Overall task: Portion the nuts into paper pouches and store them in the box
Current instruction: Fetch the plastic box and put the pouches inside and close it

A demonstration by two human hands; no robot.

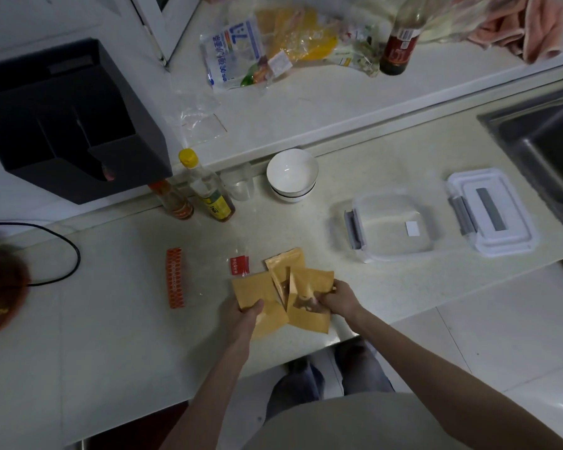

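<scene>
Three pouches (285,287) lie fanned at the counter (111,319) edge. Step in hand, by judgement: separating empty pouches, none filled. Left hand (246,315) pinches the left pouch, thumb on top. Right hand (338,298) grips the right pouch's edge. Box (387,225) stands open, well apart, lid (491,212) beside. Next: open one pouch; nuts unidentified.

Both hands (244,315) on paper pouches (309,298)

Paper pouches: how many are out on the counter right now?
3: one under the left hand, one in the right hand, one lying behind them. More could be stacked beneath.
</scene>
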